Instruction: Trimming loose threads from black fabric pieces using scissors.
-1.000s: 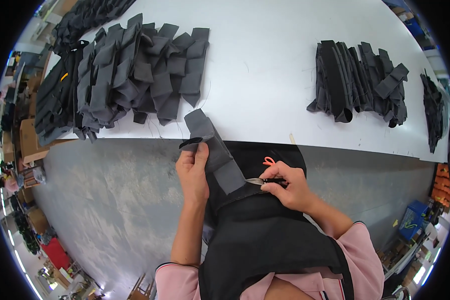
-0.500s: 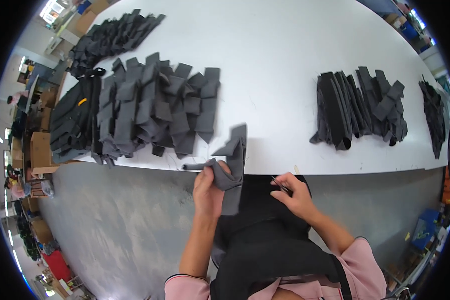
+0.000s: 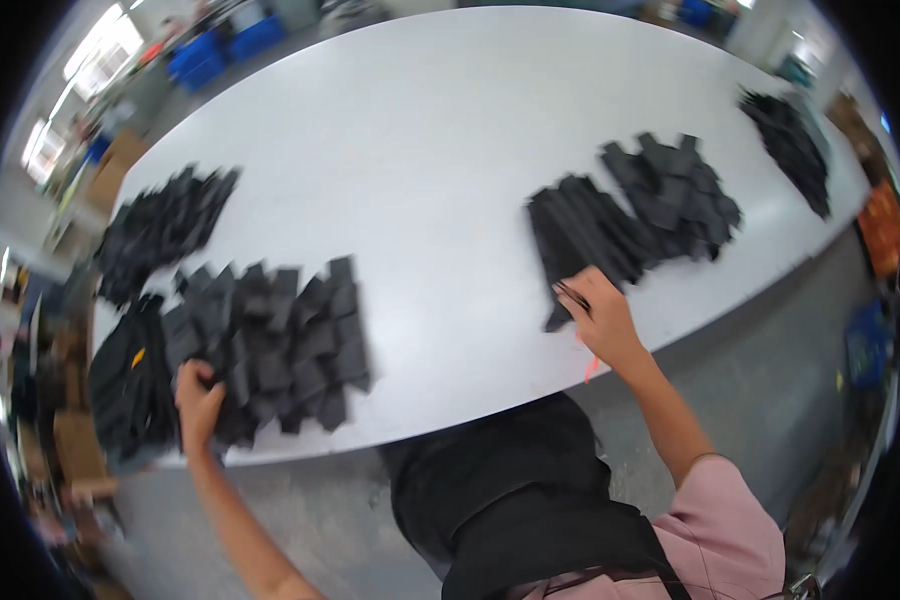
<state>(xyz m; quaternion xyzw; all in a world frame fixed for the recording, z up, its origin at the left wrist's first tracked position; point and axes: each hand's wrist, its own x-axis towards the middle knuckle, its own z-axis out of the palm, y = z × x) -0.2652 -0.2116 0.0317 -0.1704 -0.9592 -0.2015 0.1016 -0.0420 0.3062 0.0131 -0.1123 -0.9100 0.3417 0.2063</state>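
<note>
My right fingers [image 3: 588, 284] wrap dark snips [image 3: 571, 295], too blurred to make out fully, orange loop [image 3: 592, 369] dangling, by the black strips [image 3: 585, 225]. My left fingers [image 3: 191, 379] curl at the grey strips [image 3: 295, 345] on the table's [image 3: 450, 190] left; blurred, can't tell what they grip.

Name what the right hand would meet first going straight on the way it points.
The right hand would likely meet the nearest bundle of dark fabric strips, just ahead; depth is unclear.
</note>
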